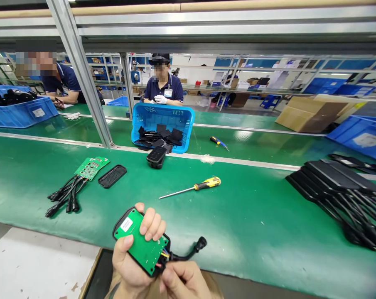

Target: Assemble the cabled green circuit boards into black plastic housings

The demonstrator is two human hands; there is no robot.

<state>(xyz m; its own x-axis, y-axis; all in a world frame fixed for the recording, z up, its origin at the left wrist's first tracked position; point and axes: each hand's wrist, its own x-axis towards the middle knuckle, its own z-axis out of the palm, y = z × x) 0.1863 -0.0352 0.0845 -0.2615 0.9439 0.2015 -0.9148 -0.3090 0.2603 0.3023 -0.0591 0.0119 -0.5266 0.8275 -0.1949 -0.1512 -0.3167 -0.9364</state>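
Observation:
My left hand (130,253) is wrapped round a black plastic housing with a green circuit board (146,247) seated in it, a white label on the board. At the housing's lower end, the fingers of my right hand (183,280) pinch by the coloured wires and a short black cable (188,254); its plug end points up to the right. Exactly what the right fingertips grip is partly hidden. Beyond my hands a yellow and black screwdriver (208,183) lies on the green bench (237,216).
On the left are circuit boards with cables (91,168) and a black cover (112,176). A blue basket (188,133) of black parts lies tipped behind a black case (156,157). Stacked black panels (340,178) are at right. A metal post (84,79) rises left; two people sit across.

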